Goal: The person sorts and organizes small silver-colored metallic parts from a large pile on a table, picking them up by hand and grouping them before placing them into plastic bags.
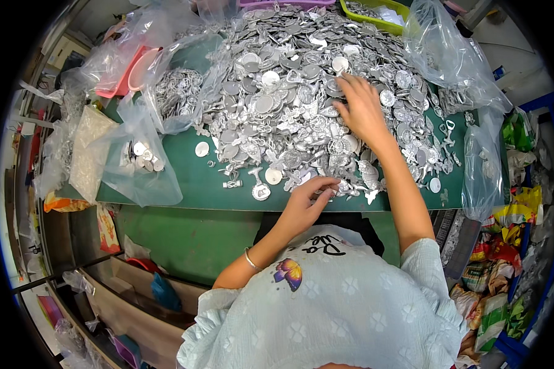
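Note:
A big heap of silver-grey metal charms and pendants [289,101], with round discs, ovals and looped shapes among them, covers the middle of the green table. My right hand [362,109] reaches into the heap, fingers stretched over the pieces and thumb apart. At the heap's near edge, close to the table's front, my left hand [308,200] has its fingers curled toward the thumb; whatever lies between them is too small to make out. Just left of it are a pale round disc [273,176] and a looped pendant [260,191].
Clear plastic bags with metal pieces [143,157] lie on the left of the green table [228,198]. A pink tray [129,74] stands behind them. A yellow-green basket [375,19] and a purple basket [283,3] are at the back. More clear plastic [452,55] lies at right.

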A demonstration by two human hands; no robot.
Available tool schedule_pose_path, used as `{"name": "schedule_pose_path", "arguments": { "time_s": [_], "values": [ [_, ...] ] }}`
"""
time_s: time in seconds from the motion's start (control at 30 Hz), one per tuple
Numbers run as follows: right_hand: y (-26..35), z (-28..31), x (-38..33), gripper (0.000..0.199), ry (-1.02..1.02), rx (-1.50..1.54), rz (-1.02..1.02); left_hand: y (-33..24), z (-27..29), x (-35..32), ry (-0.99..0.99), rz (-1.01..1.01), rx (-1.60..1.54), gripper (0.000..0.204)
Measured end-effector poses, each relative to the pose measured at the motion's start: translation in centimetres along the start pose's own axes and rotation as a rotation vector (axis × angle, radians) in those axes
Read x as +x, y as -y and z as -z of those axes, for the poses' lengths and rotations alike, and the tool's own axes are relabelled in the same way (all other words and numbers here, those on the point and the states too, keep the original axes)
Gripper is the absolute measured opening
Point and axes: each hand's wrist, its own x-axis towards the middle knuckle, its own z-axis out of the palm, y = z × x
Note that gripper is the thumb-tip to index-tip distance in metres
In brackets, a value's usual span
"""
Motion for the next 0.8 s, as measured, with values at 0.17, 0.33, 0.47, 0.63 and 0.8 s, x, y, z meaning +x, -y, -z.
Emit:
{"name": "schedule_pose_path", "arguments": {
  "time_s": [0.17,0.33,0.47,0.63,0.8],
  "values": [
    [-1.1,-0.5,0.9,0.018,0.006,0.13,-0.134,-0.1,-0.3,0.6,0.049,0.113,-0.218,0.026],
    [1.1,1.4,-2.4,0.021,-0.044,0.608,-0.383,-0.1,0.0,1.5,-0.079,0.205,-0.711,0.034],
    [4.7,4.6,-4.7,0.022,0.202,0.804,-0.338,-1.1,-0.2,3.0,-0.195,0.209,-1.283,0.039],
    [6.0,5.1,-6.6,0.026,0.179,0.776,-0.054,0.1,0.4,3.4,-0.168,0.281,-1.39,0.046],
    [5.3,5.7,-8.2,0.027,0.161,1.217,-0.603,-1.6,0.2,2.5,-0.106,0.166,-1.258,0.047]
  ]
}}
